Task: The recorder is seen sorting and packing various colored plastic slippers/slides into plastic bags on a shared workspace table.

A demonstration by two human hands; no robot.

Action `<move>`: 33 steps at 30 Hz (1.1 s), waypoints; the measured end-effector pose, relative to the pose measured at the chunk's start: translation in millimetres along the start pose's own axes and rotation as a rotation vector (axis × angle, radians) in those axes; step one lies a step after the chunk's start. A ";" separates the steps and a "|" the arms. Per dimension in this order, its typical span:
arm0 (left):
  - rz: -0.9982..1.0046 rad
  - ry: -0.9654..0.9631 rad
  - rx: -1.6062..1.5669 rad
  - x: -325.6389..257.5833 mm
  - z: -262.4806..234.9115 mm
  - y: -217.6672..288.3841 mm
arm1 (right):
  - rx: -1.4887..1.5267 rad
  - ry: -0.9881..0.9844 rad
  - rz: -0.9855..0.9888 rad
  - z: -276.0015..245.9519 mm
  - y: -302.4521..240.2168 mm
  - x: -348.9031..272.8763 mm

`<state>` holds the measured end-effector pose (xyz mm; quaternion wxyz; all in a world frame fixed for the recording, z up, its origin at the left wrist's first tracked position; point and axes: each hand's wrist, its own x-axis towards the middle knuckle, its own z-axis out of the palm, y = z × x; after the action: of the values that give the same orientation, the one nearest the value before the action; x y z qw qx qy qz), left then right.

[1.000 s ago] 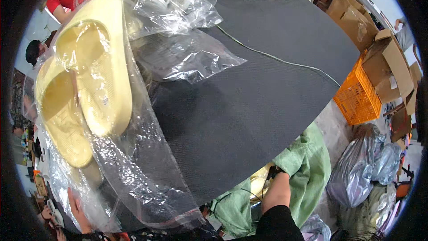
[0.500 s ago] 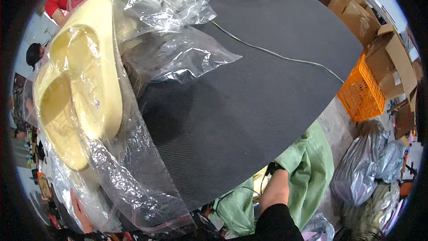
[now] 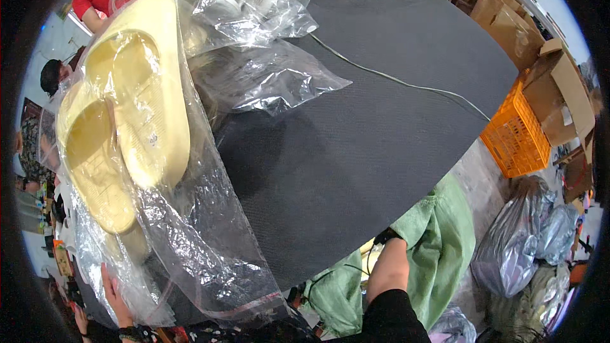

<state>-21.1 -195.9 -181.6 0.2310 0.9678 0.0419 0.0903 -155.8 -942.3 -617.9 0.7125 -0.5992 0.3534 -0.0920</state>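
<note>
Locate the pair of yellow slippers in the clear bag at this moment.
In the head view the yellow slippers sit at the left inside a clear plastic bag, raised over the left edge of the dark table mat, with the left hand gripping the bag's lower end.

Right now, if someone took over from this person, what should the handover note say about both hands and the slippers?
Left hand: fingers at the lower edge of the clear bag, holding it up.
Right hand: reaches down past the table edge; only the forearm shows, so its grip cannot be told.
Yellow slippers: both inside the bag, side by side.
Done: the pair is bagged.
Left: the bag's flap looks unsealed.
</note>
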 end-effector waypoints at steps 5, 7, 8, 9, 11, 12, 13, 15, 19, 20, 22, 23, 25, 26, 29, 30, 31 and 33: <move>0.009 0.015 -0.115 1.0 8.3 9.1 | -0.034 0.011 -0.011 1.3 -6.0 2.3; 0.011 0.002 -0.099 3.3 11.0 15.1 | -0.057 0.030 0.005 1.1 -3.7 -11.5; 0.013 -0.004 -0.084 5.1 12.0 17.3 | -0.071 0.043 0.017 3.3 -6.0 -9.9; 0.011 -0.022 -0.083 8.1 13.7 18.5 | -0.086 0.056 0.029 6.6 -5.5 -16.3; 0.087 -0.007 -0.050 12.6 17.1 20.6 | -0.124 0.091 0.064 11.3 -13.1 -22.0; 0.083 -0.031 -0.051 14.9 19.0 21.7 | -0.144 0.107 0.080 7.3 -19.8 -24.9; 0.066 -0.019 -0.063 20.3 22.4 24.2 | -0.163 0.123 0.094 10.4 -20.6 -30.6; 0.062 -0.014 -0.067 28.6 29.2 30.3 | -0.200 0.155 0.117 7.3 -27.0 -44.5; 0.087 -0.016 -0.019 44.6 44.3 28.2 | -0.269 0.215 0.130 2.7 -37.6 -71.2; 0.114 -0.006 0.012 47.4 47.2 28.7 | -0.286 0.228 0.132 1.5 -40.1 -78.9; 0.141 0.002 0.034 52.8 47.5 22.9 | -0.316 0.251 0.131 -3.3 -48.7 -96.5; 0.156 0.006 0.090 56.6 45.6 16.4 | -0.329 0.260 0.129 -5.2 -53.9 -106.2; 0.178 0.008 0.116 56.5 50.9 22.0 | -0.362 0.293 0.132 -17.0 -61.3 -126.5; 0.180 0.003 0.105 56.7 50.3 22.6 | -0.375 0.305 0.130 -16.1 -62.1 -136.2; 0.268 0.001 0.177 57.7 47.4 19.4 | -0.416 0.348 0.131 -24.2 -71.7 -174.5; 0.294 0.022 0.183 56.4 45.5 18.0 | -0.427 0.359 0.135 -29.6 -81.3 -176.1; 0.322 0.044 0.189 55.2 42.6 17.2 | -0.438 0.370 0.140 -34.5 -88.9 -185.2; 0.359 0.037 0.216 54.6 39.6 17.0 | -0.457 0.399 0.148 -49.1 -77.2 -243.6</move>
<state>40.8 -221.8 -200.1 0.1054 0.9770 -0.1178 0.1429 -342.0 -866.4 -452.8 0.4807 -0.6867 0.5403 -0.0740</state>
